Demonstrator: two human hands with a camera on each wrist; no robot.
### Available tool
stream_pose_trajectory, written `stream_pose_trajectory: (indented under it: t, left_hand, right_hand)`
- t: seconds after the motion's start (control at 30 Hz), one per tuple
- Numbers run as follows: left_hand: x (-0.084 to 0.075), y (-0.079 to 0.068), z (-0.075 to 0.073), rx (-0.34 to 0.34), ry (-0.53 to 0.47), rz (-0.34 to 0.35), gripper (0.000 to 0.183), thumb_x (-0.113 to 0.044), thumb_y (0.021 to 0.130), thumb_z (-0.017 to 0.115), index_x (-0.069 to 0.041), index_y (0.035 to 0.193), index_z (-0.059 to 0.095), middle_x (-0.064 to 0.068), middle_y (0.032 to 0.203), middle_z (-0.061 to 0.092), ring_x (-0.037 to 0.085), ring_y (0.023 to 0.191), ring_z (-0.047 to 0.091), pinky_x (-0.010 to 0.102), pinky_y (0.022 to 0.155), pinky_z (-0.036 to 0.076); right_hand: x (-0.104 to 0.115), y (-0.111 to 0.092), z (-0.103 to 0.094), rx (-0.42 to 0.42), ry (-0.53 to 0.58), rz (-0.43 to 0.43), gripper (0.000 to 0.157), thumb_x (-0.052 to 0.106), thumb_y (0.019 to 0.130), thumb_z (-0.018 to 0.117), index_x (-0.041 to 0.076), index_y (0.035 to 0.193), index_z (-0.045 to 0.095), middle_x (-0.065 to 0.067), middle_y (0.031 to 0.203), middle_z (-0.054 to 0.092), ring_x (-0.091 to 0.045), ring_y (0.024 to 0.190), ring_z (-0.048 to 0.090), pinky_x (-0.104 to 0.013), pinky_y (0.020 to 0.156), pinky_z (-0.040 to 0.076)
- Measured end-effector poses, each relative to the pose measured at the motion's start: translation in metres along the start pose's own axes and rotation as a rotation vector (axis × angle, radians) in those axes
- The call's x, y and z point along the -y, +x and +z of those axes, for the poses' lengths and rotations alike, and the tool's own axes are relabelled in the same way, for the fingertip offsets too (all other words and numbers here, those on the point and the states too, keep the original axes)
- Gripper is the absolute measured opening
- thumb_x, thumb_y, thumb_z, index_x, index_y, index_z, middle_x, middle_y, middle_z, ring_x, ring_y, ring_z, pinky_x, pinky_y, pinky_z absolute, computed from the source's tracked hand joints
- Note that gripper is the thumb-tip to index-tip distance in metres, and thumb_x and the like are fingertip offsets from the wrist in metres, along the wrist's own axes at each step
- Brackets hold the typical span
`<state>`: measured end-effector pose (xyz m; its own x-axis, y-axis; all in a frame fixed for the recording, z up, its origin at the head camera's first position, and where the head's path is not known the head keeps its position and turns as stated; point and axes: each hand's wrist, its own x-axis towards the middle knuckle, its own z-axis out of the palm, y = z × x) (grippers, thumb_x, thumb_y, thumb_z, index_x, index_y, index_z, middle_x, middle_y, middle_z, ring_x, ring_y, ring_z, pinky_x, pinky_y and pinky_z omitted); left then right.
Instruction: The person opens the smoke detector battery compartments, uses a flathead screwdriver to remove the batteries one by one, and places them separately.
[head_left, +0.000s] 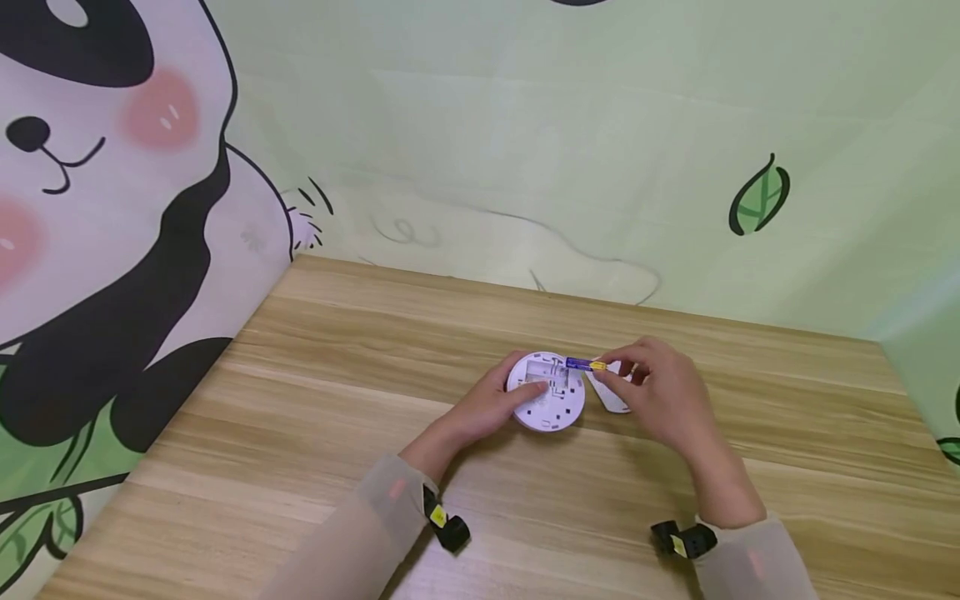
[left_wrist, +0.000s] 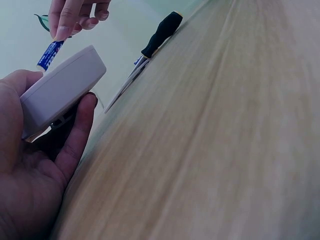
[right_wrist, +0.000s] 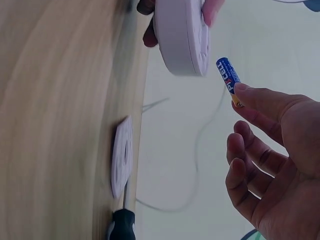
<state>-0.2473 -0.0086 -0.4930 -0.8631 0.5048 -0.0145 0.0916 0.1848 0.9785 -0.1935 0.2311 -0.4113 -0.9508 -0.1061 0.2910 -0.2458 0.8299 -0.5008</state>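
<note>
My left hand [head_left: 487,404] holds a round white device [head_left: 551,415], thumb across the near face and fingers wrapped underneath. That face shows a rectangular battery compartment [head_left: 538,369] and several small slots. Between thumb and forefinger, my right hand [head_left: 671,396] pinches a blue-and-yellow battery [head_left: 581,364] by its yellow end. The blue end points at the device, over its rim in the head view. In the right wrist view the battery [right_wrist: 228,75] is apart from the device [right_wrist: 180,40], and the other right fingers are loosely bent.
A flat white plate [head_left: 609,398] lies on the wooden table [head_left: 375,350] beyond the device, partly behind my right hand. Beside it is a screwdriver [left_wrist: 164,34] with a dark handle. A printed wall covering [head_left: 487,150] rises behind the table.
</note>
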Motion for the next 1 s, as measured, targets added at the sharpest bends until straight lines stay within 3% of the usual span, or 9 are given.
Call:
stream_pose_trajectory:
  t: [0.73,1.0]
  left_hand:
    - [0.002,0.001,0.001,0.001,0.008,-0.032,0.053,-0.032,0.098,0.069,-0.024,0.147,0.051,0.003,0.132,0.064,0.016,0.119,0.057,0.037,0.114,0.045]
    - [0.001,0.001,0.001,0.001,0.007,-0.038,0.053,-0.033,0.098,0.069,-0.024,0.147,0.051,0.002,0.132,0.064,0.016,0.118,0.057,0.035,0.112,0.046]
  right_hand:
    - [-0.031,0.000,-0.022,-0.126,-0.012,0.071,0.018,0.025,0.093,0.079,0.012,0.105,0.082,-0.004,0.083,0.064,-0.019,0.073,0.059,-0.024,0.057,0.044]
    - [-0.045,-0.003,-0.030,-0.127,-0.008,0.171,0.025,0.031,0.094,0.078,0.011,0.109,0.081,-0.004,0.085,0.063,-0.019,0.077,0.058,-0.025,0.057,0.043]
